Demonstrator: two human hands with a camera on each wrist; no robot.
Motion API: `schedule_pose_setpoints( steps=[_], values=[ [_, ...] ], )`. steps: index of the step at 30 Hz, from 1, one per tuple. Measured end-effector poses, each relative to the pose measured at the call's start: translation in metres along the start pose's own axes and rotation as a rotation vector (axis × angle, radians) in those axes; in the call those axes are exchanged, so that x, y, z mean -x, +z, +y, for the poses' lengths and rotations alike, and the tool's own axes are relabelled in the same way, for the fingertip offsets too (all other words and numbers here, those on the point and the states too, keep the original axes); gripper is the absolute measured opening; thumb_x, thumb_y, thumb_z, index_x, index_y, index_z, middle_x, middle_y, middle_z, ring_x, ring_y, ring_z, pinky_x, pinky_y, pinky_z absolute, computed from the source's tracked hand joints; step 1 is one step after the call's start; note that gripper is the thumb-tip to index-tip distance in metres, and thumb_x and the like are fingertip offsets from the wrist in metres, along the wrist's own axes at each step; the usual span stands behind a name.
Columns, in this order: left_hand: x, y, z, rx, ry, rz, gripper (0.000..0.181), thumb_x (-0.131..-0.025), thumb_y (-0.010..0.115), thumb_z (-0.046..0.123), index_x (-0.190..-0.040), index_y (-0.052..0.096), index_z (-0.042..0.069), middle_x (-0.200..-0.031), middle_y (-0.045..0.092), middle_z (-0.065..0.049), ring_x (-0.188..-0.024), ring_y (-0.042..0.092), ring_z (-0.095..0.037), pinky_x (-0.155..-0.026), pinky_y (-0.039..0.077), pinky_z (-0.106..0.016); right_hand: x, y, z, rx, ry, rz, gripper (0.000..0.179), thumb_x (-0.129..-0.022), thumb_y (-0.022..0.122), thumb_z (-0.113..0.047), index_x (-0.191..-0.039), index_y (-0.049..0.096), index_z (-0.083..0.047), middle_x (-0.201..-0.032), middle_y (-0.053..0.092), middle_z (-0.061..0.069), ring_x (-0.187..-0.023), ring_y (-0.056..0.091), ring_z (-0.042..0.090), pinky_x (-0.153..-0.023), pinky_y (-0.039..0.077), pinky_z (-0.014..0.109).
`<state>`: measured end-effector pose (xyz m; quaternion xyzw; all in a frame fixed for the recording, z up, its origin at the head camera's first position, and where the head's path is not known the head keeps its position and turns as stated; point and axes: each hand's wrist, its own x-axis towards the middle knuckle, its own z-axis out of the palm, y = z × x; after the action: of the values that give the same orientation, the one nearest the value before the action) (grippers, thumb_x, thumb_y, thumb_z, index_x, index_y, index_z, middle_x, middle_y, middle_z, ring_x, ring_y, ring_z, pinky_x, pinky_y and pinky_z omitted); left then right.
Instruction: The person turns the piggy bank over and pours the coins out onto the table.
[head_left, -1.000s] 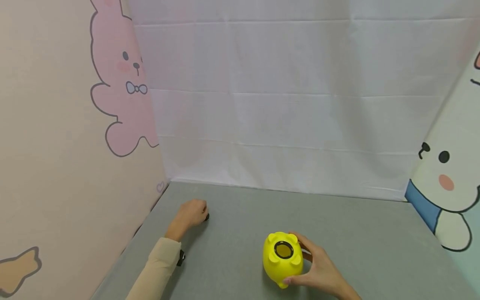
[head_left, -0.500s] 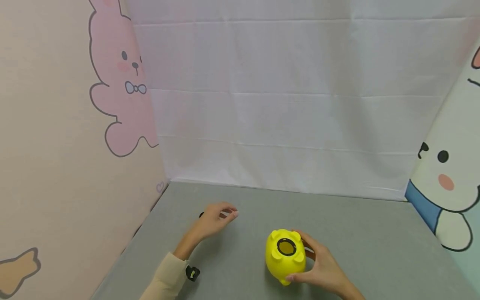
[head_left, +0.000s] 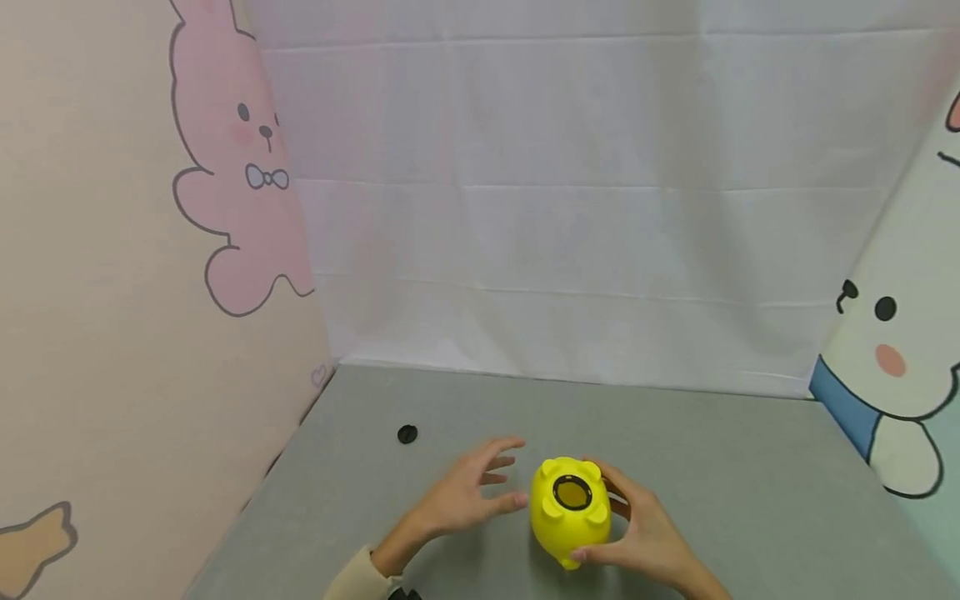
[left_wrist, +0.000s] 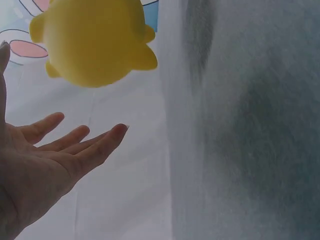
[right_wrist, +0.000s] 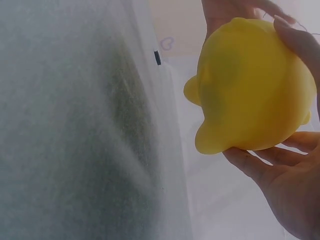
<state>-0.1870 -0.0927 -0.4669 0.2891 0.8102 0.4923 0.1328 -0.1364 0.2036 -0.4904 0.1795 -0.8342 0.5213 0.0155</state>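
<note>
A yellow piggy bank (head_left: 557,530) is held bottom-up in the head view, its stubby feet around a round opening (head_left: 572,493) with a black ring. My right hand (head_left: 651,537) grips its right side, thumb at the near end and fingers at the far side. Just left of the bank, my left hand (head_left: 467,495) has its fingers spread, holding nothing; in the left wrist view a gap separates those fingertips (left_wrist: 119,131) from the yellow body (left_wrist: 95,40). Farther back on the left lies a small round black plug (head_left: 407,434), apart from both hands.
A grey cloth-covered table (head_left: 720,467) stretches beneath both hands. White sheeting (head_left: 570,208) hangs along its back edge. To the left stands a wall (head_left: 112,333) with a pink rabbit drawing, and another cartoon-printed surface (head_left: 885,358) borders the right side.
My left hand has let go of the black plug, leaving it on the table, and has moved right to the piggy bank while its fingers spread. The right hand's grip stays nearly the same.
</note>
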Motion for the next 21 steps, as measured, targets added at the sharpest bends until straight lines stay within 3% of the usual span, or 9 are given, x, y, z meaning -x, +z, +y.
schedule_pose_setpoints(
  steps=[6,12,17,21],
  values=[
    [0.006,0.021,0.002,0.055,0.036,-0.044,0.079,-0.097,0.075,0.045,-0.163,0.034,0.029,-0.167,0.042,-0.009,-0.145,0.053,-0.039,-0.11,0.057,-0.043,0.0,0.002,-0.001,-0.015,-0.002,-0.011,0.097,-0.074,0.098,-0.026,-0.155,0.047,-0.007,-0.149,0.061,0.015,-0.119,0.065,0.004,-0.094,0.058,0.018],
    [0.01,0.038,-0.001,0.114,0.016,-0.069,0.091,-0.093,0.082,0.039,-0.165,0.027,0.032,-0.169,0.038,-0.006,-0.145,0.054,-0.035,-0.104,0.058,-0.028,0.001,0.005,-0.002,-0.013,-0.001,-0.023,0.096,-0.074,0.098,-0.027,-0.154,0.048,-0.009,-0.147,0.062,0.014,-0.12,0.068,0.015,-0.094,0.059,0.019],
    [0.005,0.043,-0.002,0.159,-0.025,-0.051,0.098,-0.087,0.087,0.041,-0.164,0.027,0.034,-0.168,0.039,-0.001,-0.141,0.058,-0.027,-0.096,0.059,-0.021,-0.002,0.007,-0.002,-0.002,0.015,-0.028,0.099,-0.073,0.098,-0.03,-0.155,0.047,-0.009,-0.151,0.06,0.015,-0.122,0.064,0.005,-0.096,0.058,0.02],
    [-0.001,0.047,-0.005,0.182,-0.05,-0.042,0.102,-0.083,0.091,0.042,-0.163,0.027,0.036,-0.164,0.041,0.002,-0.139,0.057,-0.021,-0.095,0.059,-0.021,-0.003,0.009,0.0,0.002,-0.059,-0.035,0.099,-0.073,0.099,-0.03,-0.155,0.047,-0.009,-0.149,0.06,0.015,-0.125,0.06,0.0,-0.097,0.059,0.021]
  ],
)
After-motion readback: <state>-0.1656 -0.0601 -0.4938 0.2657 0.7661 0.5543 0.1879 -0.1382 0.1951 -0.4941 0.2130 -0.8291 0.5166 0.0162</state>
